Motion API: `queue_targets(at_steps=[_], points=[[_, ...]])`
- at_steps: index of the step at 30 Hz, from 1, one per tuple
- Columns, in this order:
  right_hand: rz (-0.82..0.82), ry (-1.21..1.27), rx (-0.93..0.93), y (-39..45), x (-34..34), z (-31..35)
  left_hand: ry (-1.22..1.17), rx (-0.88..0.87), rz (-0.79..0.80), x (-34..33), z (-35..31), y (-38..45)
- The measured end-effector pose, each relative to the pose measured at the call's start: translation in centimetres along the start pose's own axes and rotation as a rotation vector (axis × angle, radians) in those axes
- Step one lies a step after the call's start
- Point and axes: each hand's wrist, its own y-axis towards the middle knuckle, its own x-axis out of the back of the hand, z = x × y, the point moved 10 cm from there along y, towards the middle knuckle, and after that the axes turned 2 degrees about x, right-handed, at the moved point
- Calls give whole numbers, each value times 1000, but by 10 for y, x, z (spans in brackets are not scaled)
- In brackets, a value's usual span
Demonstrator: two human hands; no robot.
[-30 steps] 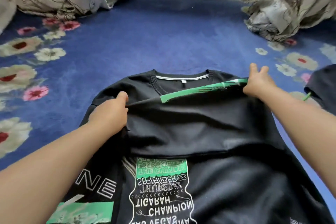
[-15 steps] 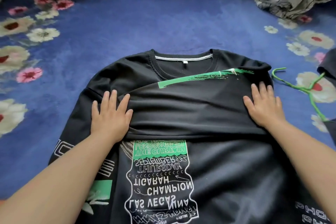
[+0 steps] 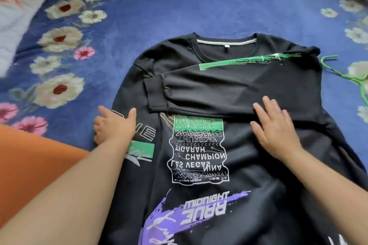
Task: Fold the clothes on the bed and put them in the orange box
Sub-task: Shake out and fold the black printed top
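Blue floral bed (image 3: 199, 2) carries black printed sweatshirt (image 3: 229, 165), spread flat at centre, one sleeve (image 3: 239, 87) folded across chest. Orange box (image 3: 29, 161) at left edge. Green hanger (image 3: 350, 77) beside right shoulder. Left hand (image 3: 114, 125) grip wide, flat on the other sleeve. Right hand (image 3: 276, 127) flat on chest, fingers spread, holding nothing.

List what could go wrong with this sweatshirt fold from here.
1. The right sleeve, already folded across the chest, is pinned only at its lower edge by the right hand; it may slip when the sweatshirt is handled.
2. The left hand rests on the left sleeve, not yet folded; it could bunch unevenly.
3. The green hanger lies beside the shoulder and might snag the fabric.
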Motion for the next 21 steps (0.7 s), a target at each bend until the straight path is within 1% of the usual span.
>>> queue_targets(at_steps=[1,2,3,4,5,6,7,8,9,11,12,15,16,17,18,19,20,21], points=[[131,-32,-21,-9,-16,6,49,62,84,-3,14,-4],[228,-39,-47,-16,-29,6,70,90,195,-9,22,-8],[275,-41,-67,-22,-34,4,29,105,340,-18,27,-16],[302,-25,-76,-27,-33,5,-52,155,520,-27,32,-32],[302,9,-75,-33,-27,9,-111,231,705,-31,39,-54],[306,42,-69,-40,-23,12,-74,291,882,-33,46,-79],[307,114,-68,-47,-20,16,4,328,1019,-32,54,-100],[291,222,-77,-56,-12,20,68,340,1092,-26,59,-115],[243,342,-98,-65,-4,23,110,337,1122,-21,60,-123],[122,519,-155,-84,17,25,128,281,1074,0,50,-124],[124,594,-186,-94,24,28,121,248,1020,14,40,-119],[257,755,-210,-116,21,45,149,137,845,59,4,-104],[282,777,-208,-120,22,49,289,38,768,77,-11,-99],[292,787,-206,-122,22,51,494,-91,646,95,-27,-91],[303,778,-206,-123,22,52,690,-218,490,112,-45,-85],[307,778,-211,-124,22,50,769,-292,349,127,-61,-82],[304,787,-226,-125,24,45,765,-308,273,136,-73,-78],[296,809,-250,-125,25,38,669,-274,255,142,-79,-76]])
